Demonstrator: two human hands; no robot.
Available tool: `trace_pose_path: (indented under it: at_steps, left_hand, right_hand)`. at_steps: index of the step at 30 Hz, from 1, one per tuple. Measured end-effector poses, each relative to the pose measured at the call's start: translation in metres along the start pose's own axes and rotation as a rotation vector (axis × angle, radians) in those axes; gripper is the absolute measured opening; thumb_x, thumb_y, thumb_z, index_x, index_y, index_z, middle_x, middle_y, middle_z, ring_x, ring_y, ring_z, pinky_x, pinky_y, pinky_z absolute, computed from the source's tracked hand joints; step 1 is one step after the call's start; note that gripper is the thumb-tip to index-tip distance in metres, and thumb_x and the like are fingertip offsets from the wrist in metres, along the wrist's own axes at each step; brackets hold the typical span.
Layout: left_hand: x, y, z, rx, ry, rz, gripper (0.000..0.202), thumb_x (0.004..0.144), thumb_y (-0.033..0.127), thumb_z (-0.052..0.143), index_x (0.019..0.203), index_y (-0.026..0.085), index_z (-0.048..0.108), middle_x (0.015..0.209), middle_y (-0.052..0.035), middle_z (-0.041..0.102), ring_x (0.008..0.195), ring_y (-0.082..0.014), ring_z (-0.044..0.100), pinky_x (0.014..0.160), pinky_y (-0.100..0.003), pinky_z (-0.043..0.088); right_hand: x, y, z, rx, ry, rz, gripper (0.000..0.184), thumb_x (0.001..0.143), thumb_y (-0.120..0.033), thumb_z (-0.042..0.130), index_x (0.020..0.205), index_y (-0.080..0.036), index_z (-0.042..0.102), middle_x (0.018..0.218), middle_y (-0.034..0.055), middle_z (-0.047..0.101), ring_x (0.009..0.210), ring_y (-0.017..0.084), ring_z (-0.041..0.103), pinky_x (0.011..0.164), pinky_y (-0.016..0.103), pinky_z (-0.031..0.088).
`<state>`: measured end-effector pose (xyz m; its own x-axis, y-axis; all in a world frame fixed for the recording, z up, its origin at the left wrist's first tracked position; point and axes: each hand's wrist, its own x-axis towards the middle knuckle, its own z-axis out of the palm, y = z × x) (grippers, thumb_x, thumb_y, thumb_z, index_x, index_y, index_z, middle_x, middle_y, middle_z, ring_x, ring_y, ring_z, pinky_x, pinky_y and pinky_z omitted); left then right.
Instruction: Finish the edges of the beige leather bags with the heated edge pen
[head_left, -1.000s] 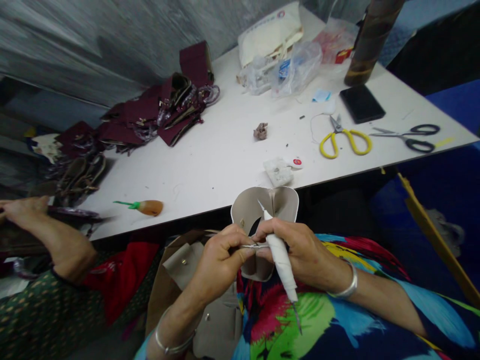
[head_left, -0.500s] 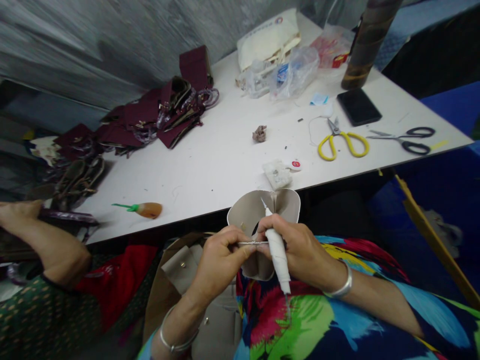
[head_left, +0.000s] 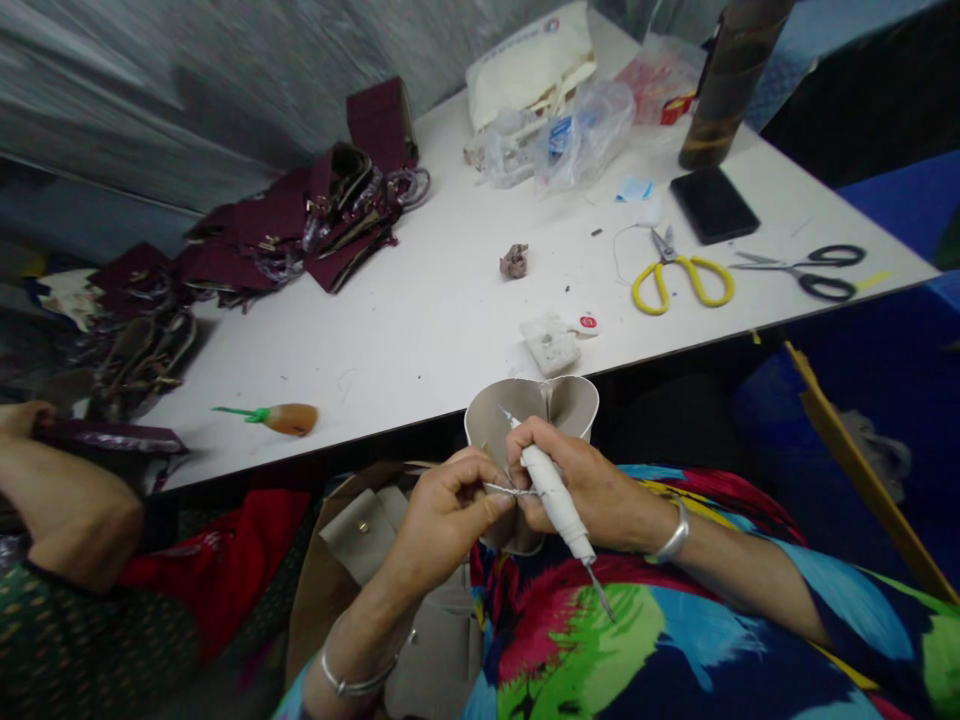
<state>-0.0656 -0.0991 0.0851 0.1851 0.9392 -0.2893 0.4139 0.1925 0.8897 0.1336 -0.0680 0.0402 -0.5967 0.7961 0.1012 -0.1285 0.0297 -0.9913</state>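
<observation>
A taupe bag piece (head_left: pixel 491 408), its walls curling open toward the table, is held above my lap. My left hand (head_left: pixel 442 515) is closed in a pinch on its near edge, where a thin pale strip or cord shows between the fingertips. Close beside it, my right hand (head_left: pixel 592 490) grips an awl (head_left: pixel 555 498) with a white wrapped handle. One thin metal point sticks up over the bag piece; another points down toward my lap. The right fingertips also meet at the pinched edge, and what they press there is partly hidden.
On the white table (head_left: pixel 450 310) are yellow-handled scissors (head_left: pixel 682 275), black-handled scissors (head_left: pixel 814 270), a phone (head_left: pixel 714 205), a bottle (head_left: pixel 731 90), a brown glue bottle (head_left: pixel 292 419) and maroon bags (head_left: pixel 262 235). Taupe bags (head_left: pixel 367 530) fill a carton by my left arm. A co-worker's arm (head_left: pixel 67 490) is at left.
My right hand has tilted the awl, its lower point swinging right and its upper point left. The pale strip at the edge now slants. The co-worker's arm has shifted left.
</observation>
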Motion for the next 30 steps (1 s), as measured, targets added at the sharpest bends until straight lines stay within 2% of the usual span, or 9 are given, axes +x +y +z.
trace_pose_path:
  at_steps: [8, 13, 21, 30]
  left_hand:
    - [-0.0022, -0.0064, 0.0003, -0.023, -0.007, 0.081, 0.01, 0.083, 0.025, 0.077, 0.078, 0.017, 0.073, 0.081, -0.0037, 0.063, 0.08, -0.0191, 0.06, 0.073, -0.03, 0.046]
    - [-0.0024, -0.0069, 0.001, -0.006, -0.002, 0.118, 0.009, 0.084, 0.025, 0.078, 0.079, 0.018, 0.075, 0.08, -0.0043, 0.065, 0.078, -0.0194, 0.06, 0.072, -0.03, 0.046]
    - [-0.0027, -0.0071, 0.0065, 0.026, 0.053, 0.075, 0.003, 0.078, 0.016, 0.073, 0.075, 0.018, 0.074, 0.081, -0.0035, 0.065, 0.078, -0.018, 0.062, 0.07, -0.029, 0.045]
    - [0.0, -0.0017, 0.0092, 0.092, 0.078, 0.108, 0.007, 0.077, 0.013, 0.068, 0.076, 0.018, 0.073, 0.084, -0.0036, 0.067, 0.079, -0.0168, 0.062, 0.068, -0.026, 0.045]
  right_hand:
    - [-0.004, -0.0001, 0.0002, 0.023, 0.041, 0.012, 0.032, 0.074, -0.008, 0.065, 0.099, -0.022, 0.051, 0.078, -0.0062, 0.06, 0.058, 0.007, 0.049, 0.054, 0.017, 0.04]
    - [-0.0062, -0.0014, 0.0016, -0.019, 0.048, -0.017, 0.027, 0.075, -0.007, 0.064, 0.095, -0.021, 0.052, 0.073, -0.0075, 0.057, 0.057, 0.006, 0.047, 0.052, 0.016, 0.037]
    - [-0.0079, 0.0012, 0.0033, -0.063, 0.058, -0.034, 0.027, 0.075, -0.008, 0.063, 0.095, -0.021, 0.051, 0.072, -0.0078, 0.056, 0.056, 0.006, 0.046, 0.052, 0.016, 0.036]
    - [-0.0054, 0.0009, 0.0007, -0.061, 0.057, -0.032, 0.026, 0.078, -0.009, 0.065, 0.095, -0.021, 0.051, 0.074, -0.0071, 0.057, 0.056, 0.007, 0.047, 0.052, 0.016, 0.037]
